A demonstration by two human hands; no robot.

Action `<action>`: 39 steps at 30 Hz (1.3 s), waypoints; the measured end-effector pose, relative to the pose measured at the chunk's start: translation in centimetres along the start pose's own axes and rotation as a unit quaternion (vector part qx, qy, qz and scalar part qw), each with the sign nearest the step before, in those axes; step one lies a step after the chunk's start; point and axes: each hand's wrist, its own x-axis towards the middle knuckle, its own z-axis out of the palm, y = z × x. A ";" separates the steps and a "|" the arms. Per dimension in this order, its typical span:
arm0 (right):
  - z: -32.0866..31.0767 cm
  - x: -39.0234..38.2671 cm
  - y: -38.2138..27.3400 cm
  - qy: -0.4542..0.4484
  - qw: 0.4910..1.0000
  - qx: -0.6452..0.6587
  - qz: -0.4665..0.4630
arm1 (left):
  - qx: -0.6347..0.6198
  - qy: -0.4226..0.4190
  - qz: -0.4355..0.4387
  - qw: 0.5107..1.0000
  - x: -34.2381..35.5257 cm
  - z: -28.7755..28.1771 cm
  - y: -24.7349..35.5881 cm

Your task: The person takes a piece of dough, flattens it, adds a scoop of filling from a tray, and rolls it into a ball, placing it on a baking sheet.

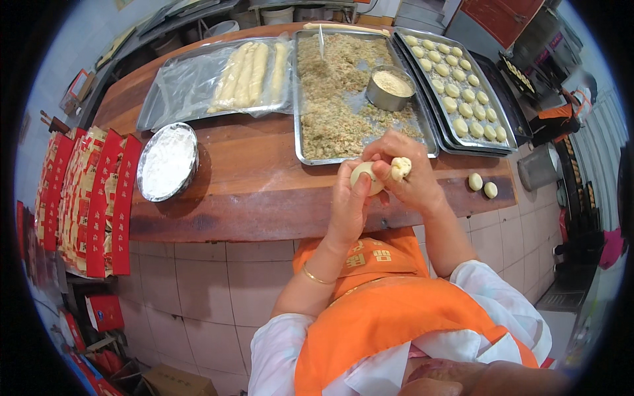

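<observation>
My left hand is closed round a pale round ball of dough above the table's front edge. My right hand presses against that ball with its fingers curled, and a lumpy knob of dough with dark flecks pokes out between its thumb and forefinger. Behind the hands, a metal tray holds crumbly filling, a round metal container of pale crumbs and an upright white blade. Two small dough rounds lie on the wood to the right of my hands.
The wooden table also carries a bowl of flour, a tray with dough logs under plastic and stacked trays of dough rounds. Red packaging is piled at left. A bucket and another person in an orange apron are at right.
</observation>
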 end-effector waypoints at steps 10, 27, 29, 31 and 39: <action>-2.2 2.3 -1.5 -0.122 0.992 -0.023 0.030 | -0.106 0.025 -0.026 0.994 -0.1 -1.8 1.6; -1.4 4.7 -2.7 -0.219 0.970 -0.084 -0.057 | -0.135 0.010 -0.005 0.991 -0.8 -2.8 3.3; -1.4 4.8 -2.6 -0.224 0.965 -0.102 -0.091 | -0.089 -0.003 -0.005 0.996 -0.9 -3.3 3.1; -1.1 4.7 -2.7 -0.207 0.966 -0.084 -0.127 | -0.062 0.016 -0.014 0.998 -0.8 -3.4 2.7; -0.5 3.8 -3.5 -0.238 0.957 -0.119 -0.116 | -0.098 0.117 -0.152 0.977 -0.6 -4.2 2.1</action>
